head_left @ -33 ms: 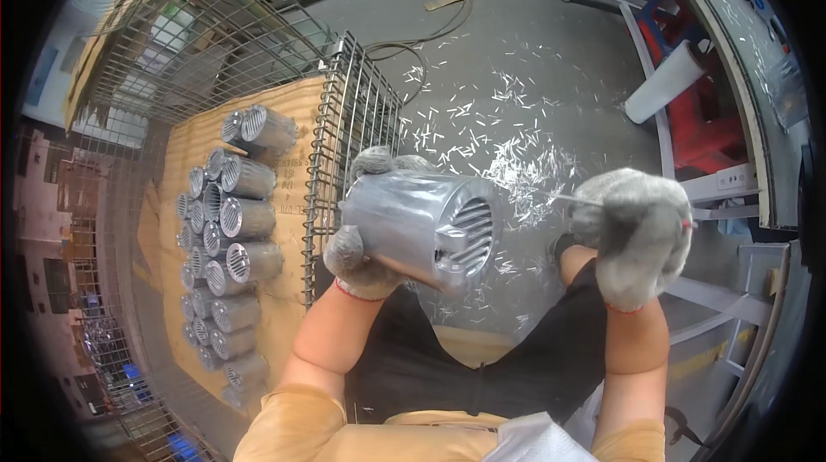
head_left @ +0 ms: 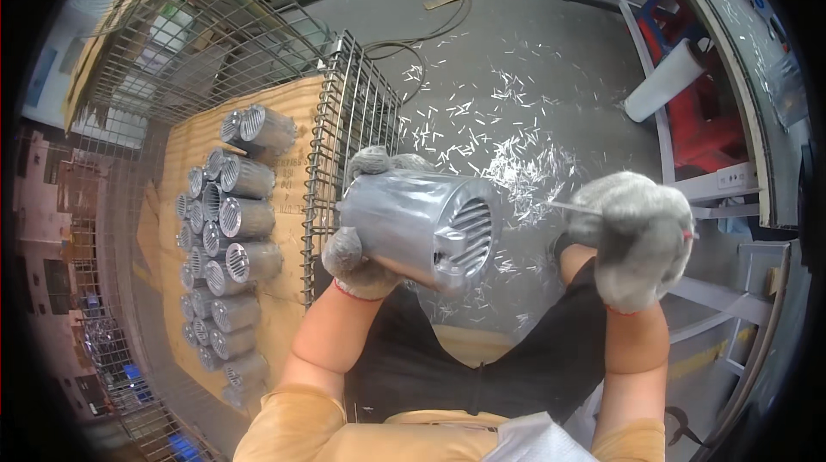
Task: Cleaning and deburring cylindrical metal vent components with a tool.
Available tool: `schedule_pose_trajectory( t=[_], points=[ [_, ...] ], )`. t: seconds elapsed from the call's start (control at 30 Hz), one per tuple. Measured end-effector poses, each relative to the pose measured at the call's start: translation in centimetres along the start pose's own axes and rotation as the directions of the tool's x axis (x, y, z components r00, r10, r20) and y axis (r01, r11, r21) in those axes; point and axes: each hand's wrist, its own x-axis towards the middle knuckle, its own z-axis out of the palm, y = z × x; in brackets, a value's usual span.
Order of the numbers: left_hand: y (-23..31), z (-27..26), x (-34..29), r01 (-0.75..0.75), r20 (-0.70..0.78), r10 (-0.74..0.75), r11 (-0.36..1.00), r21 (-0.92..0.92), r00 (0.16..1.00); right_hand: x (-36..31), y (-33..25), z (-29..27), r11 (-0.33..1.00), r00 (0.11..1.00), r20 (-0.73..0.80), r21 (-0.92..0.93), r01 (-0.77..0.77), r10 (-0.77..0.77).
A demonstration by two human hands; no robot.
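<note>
My left hand [head_left: 344, 260], in a grey work glove, is closed around a silvery cylindrical metal housing [head_left: 400, 225]. The housing lies on its side above my lap, its slotted, grille-like end turned to the right. To the right of it, my right hand [head_left: 637, 243] is gloved too and closed on a thin metal rod-like tool [head_left: 575, 207]. The tool's slim tip points left toward the grille, with a gap between them. A bit of red shows at the glove's far side; the rest of the tool is hidden in the fist.
Several similar housings [head_left: 245, 217] stand in rows on cardboard [head_left: 288, 264] inside a wire mesh cage [head_left: 323, 144] at left. Thin silvery slivers [head_left: 516, 161] litter the grey floor. A white roll [head_left: 667, 83] leans at right beside red stools [head_left: 710, 131]. A cable [head_left: 422, 40] lies ahead.
My right hand and the tool's tip sit very slightly lower than before. The left hand and the housing have hardly moved.
</note>
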Motion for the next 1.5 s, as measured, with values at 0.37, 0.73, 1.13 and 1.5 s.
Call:
schedule_pose_trajectory(
  t=[0.37,0.73,1.13,1.5],
  points=[
    [-0.5,-0.1,-0.1,-0.072,0.134,0.065,0.997,0.042,0.989,-0.7,0.6,-0.1,0.992,0.95,0.299,-0.111,-0.056,0.087],
    [-0.8,-0.8,-0.8,-0.052,0.066,0.05,0.998,0.035,0.997,-0.1,0.4,-1.3,0.901,0.848,0.523,-0.323,0.29,-0.085],
    [-1.1,-0.3,-0.3,-0.031,0.123,0.039,0.997,-0.067,0.992,-0.6,0.8,2.1,0.888,0.97,0.0,0.403,-0.222,0.242],
    [-0.2,-0.6,-0.1,-0.056,0.129,0.051,0.998,0.029,0.99,0.7,-1.0,0.4,0.823,0.796,0.591,-0.382,0.419,-0.13]
  ],
)
